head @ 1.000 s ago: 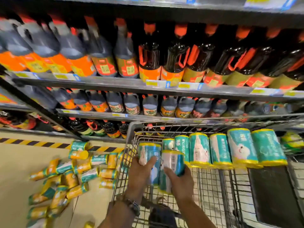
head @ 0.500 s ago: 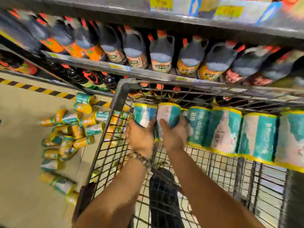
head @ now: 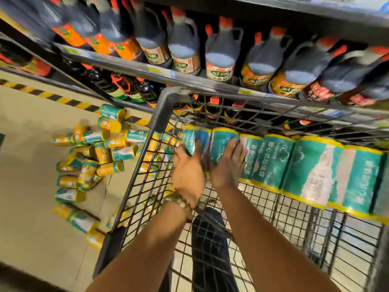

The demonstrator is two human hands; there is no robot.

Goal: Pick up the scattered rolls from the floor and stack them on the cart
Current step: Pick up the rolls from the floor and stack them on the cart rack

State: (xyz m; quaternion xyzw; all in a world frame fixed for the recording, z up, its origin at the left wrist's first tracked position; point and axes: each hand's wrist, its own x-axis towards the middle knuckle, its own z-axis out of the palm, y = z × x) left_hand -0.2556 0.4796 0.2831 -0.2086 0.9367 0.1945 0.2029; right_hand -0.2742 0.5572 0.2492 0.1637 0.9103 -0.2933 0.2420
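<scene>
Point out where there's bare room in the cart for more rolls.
Bare: the cart's wire floor in front of the row of rolls. Crowded: the far wall, lined with rolls from the left corner, where left hand and right hand press two.

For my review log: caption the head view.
Both hands press two rolls into the cart; others litter the floor.

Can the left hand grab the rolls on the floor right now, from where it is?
Probably not. The left hand is inside the cart, resting on a roll. The cart's wire side wall stands between it and the rolls on the floor, so it would have to lift out first.
</scene>
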